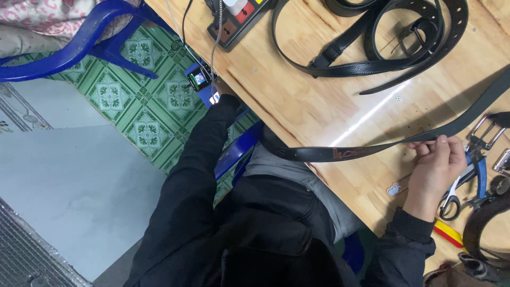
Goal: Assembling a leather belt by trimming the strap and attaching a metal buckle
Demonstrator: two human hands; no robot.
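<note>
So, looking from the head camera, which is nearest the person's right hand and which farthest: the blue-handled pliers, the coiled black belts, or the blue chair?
From the right hand:
1. Blue-handled pliers, just beside it.
2. Coiled black belts, up the table.
3. Blue chair, far across on the floor.

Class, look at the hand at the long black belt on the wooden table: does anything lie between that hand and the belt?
No. The right hand already pinches the long black belt directly, with nothing between them. The scissors and metal buckle lie just beyond it on the table. The left hand is not clearly visible.
</note>
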